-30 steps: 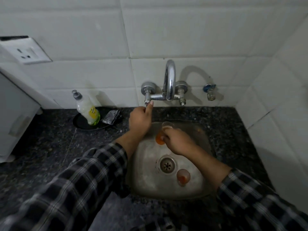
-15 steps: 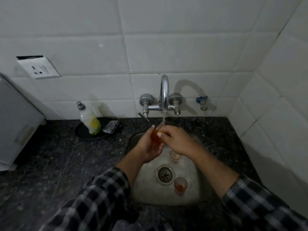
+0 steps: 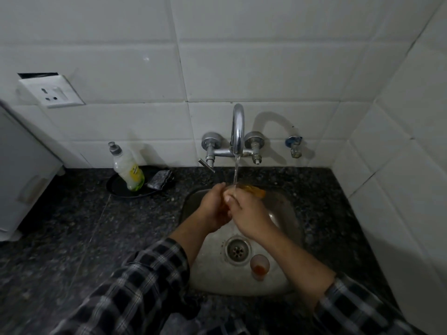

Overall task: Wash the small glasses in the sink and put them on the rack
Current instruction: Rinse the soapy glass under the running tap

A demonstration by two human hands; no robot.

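Note:
Water runs from the chrome tap (image 3: 237, 131) onto a small glass with orange residue (image 3: 251, 190), which I hold under the stream above the steel sink (image 3: 287, 279). My left hand (image 3: 214, 209) and my right hand (image 3: 249, 213) are both wrapped around this glass, which they mostly hide. A second small glass (image 3: 259, 266) with orange dregs stands upright in the sink, just right of the drain (image 3: 237, 250). No rack is in view.
A dish-soap bottle (image 3: 127, 168) and a dark scrub pad (image 3: 160, 180) sit on a black dish (image 3: 125, 191) left of the tap. Dark granite counter (image 3: 72, 238) surrounds the sink. A white appliance (image 3: 21, 180) stands at far left, a wall socket (image 3: 52, 91) above it.
My left hand left the tap handle and joined the right on the glass. Water began running. The glass now lies tilted under the stream.

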